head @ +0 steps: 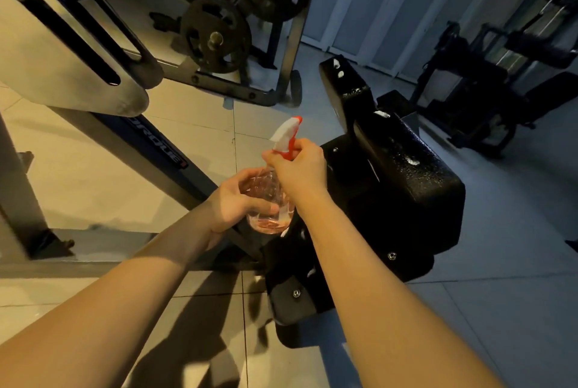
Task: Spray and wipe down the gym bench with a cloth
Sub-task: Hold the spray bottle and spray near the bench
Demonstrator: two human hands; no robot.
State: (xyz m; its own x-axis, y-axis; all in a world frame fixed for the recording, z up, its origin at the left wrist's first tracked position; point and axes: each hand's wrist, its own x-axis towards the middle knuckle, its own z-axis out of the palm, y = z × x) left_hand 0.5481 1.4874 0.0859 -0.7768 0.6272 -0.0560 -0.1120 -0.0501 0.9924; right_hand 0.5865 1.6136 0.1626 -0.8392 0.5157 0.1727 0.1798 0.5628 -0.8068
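We are holding the spray bottle (pixel 270 200) mid-view, our left hand (pixel 237 200) wrapping its body from nine o'clock and our right hand (pixel 297 168) gripping its head at twelve. The gym bench (pixel 406 187) is standing just beside it at three o'clock, running toward one. Weight plates (pixel 215 35) are hanging on a rack (pixel 292 53) at eleven, behind a machine frame (pixel 134 137) slanting across at nine.

A tiled floor (pixel 200 125) carries a black padded gym bench (pixel 416 187), its wet upholstery dotted with white foam (pixel 412 161). Beyond the bench's far end stands a weight-plate rack (pixel 225 88); a machine frame (pixel 153 142) rests to the bench's left.
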